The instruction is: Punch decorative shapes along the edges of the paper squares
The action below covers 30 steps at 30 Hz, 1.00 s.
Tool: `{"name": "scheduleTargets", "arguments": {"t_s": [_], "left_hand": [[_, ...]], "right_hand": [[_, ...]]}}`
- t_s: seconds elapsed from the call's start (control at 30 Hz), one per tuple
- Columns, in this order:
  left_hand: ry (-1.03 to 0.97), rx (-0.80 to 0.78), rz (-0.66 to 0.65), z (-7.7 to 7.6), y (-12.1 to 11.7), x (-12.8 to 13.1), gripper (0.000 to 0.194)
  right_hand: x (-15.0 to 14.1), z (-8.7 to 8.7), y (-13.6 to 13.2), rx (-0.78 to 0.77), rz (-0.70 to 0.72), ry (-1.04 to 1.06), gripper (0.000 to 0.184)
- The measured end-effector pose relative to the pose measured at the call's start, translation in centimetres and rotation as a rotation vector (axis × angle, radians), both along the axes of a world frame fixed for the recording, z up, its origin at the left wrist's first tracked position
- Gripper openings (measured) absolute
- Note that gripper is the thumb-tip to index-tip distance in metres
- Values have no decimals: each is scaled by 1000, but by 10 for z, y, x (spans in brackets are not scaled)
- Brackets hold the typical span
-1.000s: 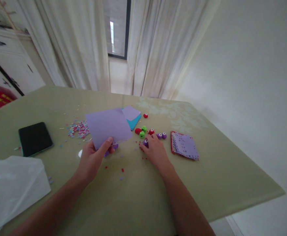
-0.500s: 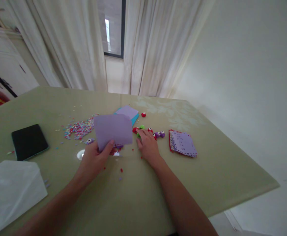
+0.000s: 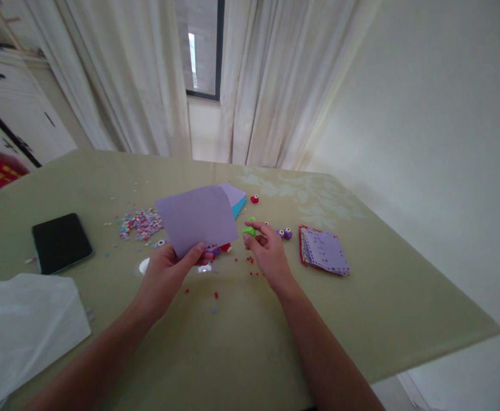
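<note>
My left hand (image 3: 170,274) pinches a blank lilac paper sheet (image 3: 198,220) by its lower edge and holds it up above the table. Between the thumb and fingers of my right hand (image 3: 269,251) is a small green piece (image 3: 249,231) that looks like a craft punch. Just past that hand lie two purple eyed pieces (image 3: 287,233). A red eyed piece (image 3: 254,198) sits farther back. Red and purple pieces (image 3: 225,248) show partly under the sheet, and a purple eyed one (image 3: 160,243) peeks out by my left hand.
Paper confetti (image 3: 142,224) is heaped left of the sheet, with red bits (image 3: 216,295) scattered nearer. A hole-edged card stack (image 3: 325,251) lies right; lilac and blue papers (image 3: 238,206) lie behind. A black tablet (image 3: 61,242) and white sheet (image 3: 31,331) occupy the left.
My right hand has lifted from the eyed pieces with the green one between its fingers. The lilac sheet has tilted and risen slightly. More red bits show below my right hand.
</note>
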<state>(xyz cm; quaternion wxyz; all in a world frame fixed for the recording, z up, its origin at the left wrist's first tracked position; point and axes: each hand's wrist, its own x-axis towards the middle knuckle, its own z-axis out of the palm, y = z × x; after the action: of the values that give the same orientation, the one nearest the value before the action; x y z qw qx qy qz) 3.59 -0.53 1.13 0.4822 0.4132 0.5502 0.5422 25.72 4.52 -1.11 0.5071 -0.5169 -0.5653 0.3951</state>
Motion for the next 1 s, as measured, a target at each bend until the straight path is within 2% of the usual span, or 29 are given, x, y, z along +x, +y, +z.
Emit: {"name": "scheduleTargets", "arguments": {"t_s": [0.1, 0.2, 0.3, 0.47, 0.6, 0.67, 0.77, 0.87, 0.93, 1.0], "left_hand": [[-5, 6, 4, -1, 0, -1, 40], [-31, 7, 21, -6, 1, -2, 37], [-67, 27, 34, -11, 2, -3, 36], [-177, 60, 73, -11, 4, -4, 38], [-243, 44, 109, -9, 6, -4, 40], [-251, 41, 118, -10, 6, -4, 40], [-254, 53, 114, -11, 6, -4, 40], [-262, 64, 107, -12, 5, -3, 41], [-263, 69, 113, -12, 5, -3, 41], [-264, 68, 124, -11, 6, -2, 41]], "right_hand": [[-9, 6, -7, -117, 59, 327, 32], [-16, 8, -12, -186, 79, 472, 36], [-21, 7, -15, -228, 94, 509, 49], [-27, 7, -19, -257, 219, 510, 41], [-27, 7, -21, -270, 247, 520, 41], [-26, 6, -21, -207, 239, 369, 35], [-25, 6, -24, 0, 251, -168, 22], [-24, 5, -26, 68, 268, -672, 33], [-21, 3, -24, 34, 181, -803, 40], [-16, 2, -19, 49, 43, -765, 41]]}}
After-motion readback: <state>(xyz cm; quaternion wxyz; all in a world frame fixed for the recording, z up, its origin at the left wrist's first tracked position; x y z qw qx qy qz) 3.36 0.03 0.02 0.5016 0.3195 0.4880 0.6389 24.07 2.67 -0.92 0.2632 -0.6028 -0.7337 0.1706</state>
